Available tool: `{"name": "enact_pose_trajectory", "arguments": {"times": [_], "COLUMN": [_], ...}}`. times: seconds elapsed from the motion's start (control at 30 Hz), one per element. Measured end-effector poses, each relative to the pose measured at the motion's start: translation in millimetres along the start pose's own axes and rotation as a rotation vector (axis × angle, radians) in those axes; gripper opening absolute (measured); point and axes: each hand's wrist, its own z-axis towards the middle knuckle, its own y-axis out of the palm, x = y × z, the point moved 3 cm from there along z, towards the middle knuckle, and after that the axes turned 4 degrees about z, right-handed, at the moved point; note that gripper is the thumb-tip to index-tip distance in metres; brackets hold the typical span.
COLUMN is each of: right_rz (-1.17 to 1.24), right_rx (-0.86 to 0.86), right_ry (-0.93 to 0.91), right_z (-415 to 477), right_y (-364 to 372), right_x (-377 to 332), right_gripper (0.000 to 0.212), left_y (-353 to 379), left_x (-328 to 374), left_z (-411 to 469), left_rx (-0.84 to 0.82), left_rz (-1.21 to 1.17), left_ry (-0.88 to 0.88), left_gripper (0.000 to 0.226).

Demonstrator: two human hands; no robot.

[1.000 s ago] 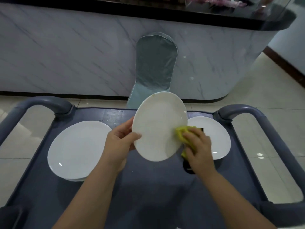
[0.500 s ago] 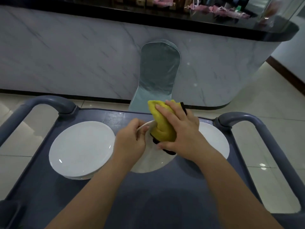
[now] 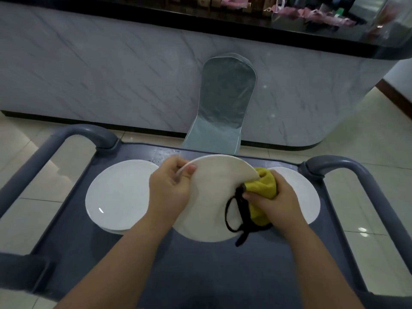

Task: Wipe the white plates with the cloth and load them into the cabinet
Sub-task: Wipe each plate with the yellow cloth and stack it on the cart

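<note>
A white plate (image 3: 211, 197) is held tilted above the grey cart top (image 3: 200, 270). My left hand (image 3: 169, 188) grips its left rim, thumb on the near face. My right hand (image 3: 274, 204) grips a yellow cloth (image 3: 264, 186) with a black loop, pressed against the plate's right edge. A stack of white plates (image 3: 120, 195) lies on the cart at the left. Another white plate (image 3: 305, 192) lies at the right, partly hidden by my right hand. No cabinet is in view.
The cart has grey tubular handles at the left (image 3: 66, 143) and right (image 3: 347, 172). Behind it stands a chair with a pale cover (image 3: 225, 103) against a marble-look counter (image 3: 111, 70). Tiled floor surrounds the cart.
The held plate has turned, its near face showing again. My right hand with the cloth moved from the plate's top down to its right edge.
</note>
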Motion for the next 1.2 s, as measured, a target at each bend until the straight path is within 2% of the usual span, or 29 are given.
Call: {"name": "enact_pose_trajectory", "arguments": {"times": [0.03, 0.1, 0.17, 0.23, 0.3, 0.37, 0.43, 0.5, 0.6, 0.67, 0.7, 0.77, 0.87, 0.93, 1.03, 1.13, 1.2], "right_rz": [0.002, -0.064, -0.17, -0.312, -0.361, -0.193, -0.001, 0.002, -0.126, -0.281, -0.361, -0.323, 0.041, 0.094, -0.059, -0.331, -0.395], "right_rx": [0.004, -0.008, -0.036, -0.064, -0.045, 0.012, 0.082, 0.092, 0.074, 0.05, 0.037, 0.074, 0.203, 0.215, 0.145, 0.047, 0.032], "right_ry": [0.029, 0.014, -0.031, -0.16, -0.293, -0.232, -0.109, -0.033, -0.074, -0.192, -0.273, -0.318, -0.092, 0.025, -0.016, -0.286, -0.405], "right_z": [-6, -14, -12, -6, -5, -9, -17, -25, -27, -22, -20, -18, -27, -37, -38, -28, -24], "right_y": [1, 10, 23, 35, 40, 35, 28, 28, 35, 42, 45, 43, 31, 30, 35, 49, 53], "right_x": [8, 13, 4, -11, -18, -15, -5, 5, 1, -15, -23, -27, -14, -1, -4, -32, -46], "right_gripper": [0.047, 0.046, 0.045, 0.041, 0.047, 0.049, 0.045, 0.04, 0.04, 0.038, 0.04, 0.046, 0.042, 0.04, 0.038, 0.045, 0.049], "left_y": [-1, 0, 1, 0, -3, -10, -19, -20, -10, -4, -3, -6, -18, -21, -13, 0, 2], "left_x": [-5, -7, 1, 11, 14, 9, -3, -9, 9, 18, 18, 14, -1, -8, -2, 11, 11], "left_z": [-3, -6, -5, -2, -2, -2, 3, 7, 1, -5, -6, -5, 4, 11, 6, -11, -13], "left_rx": [-0.001, -0.083, -0.165, -0.182, -0.173, -0.141, -0.077, -0.088, -0.186, -0.191, -0.193, -0.184, -0.084, -0.065, -0.196, -0.255, -0.263], "left_rz": [0.002, 0.064, 0.171, 0.321, 0.34, 0.211, -0.012, -0.079, 0.158, 0.286, 0.291, 0.21, -0.079, -0.155, 0.023, 0.222, 0.129], "left_ry": [-0.031, 0.028, 0.191, 0.389, 0.471, 0.369, 0.15, 0.043, 0.323, 0.521, 0.564, 0.487, 0.145, 0.055, 0.256, 0.562, 0.553], "left_gripper": [0.016, 0.015, 0.013, 0.019, 0.024, 0.017, 0.013, 0.014, 0.015, 0.024, 0.026, 0.024, 0.011, 0.012, 0.011, 0.018, 0.021]}}
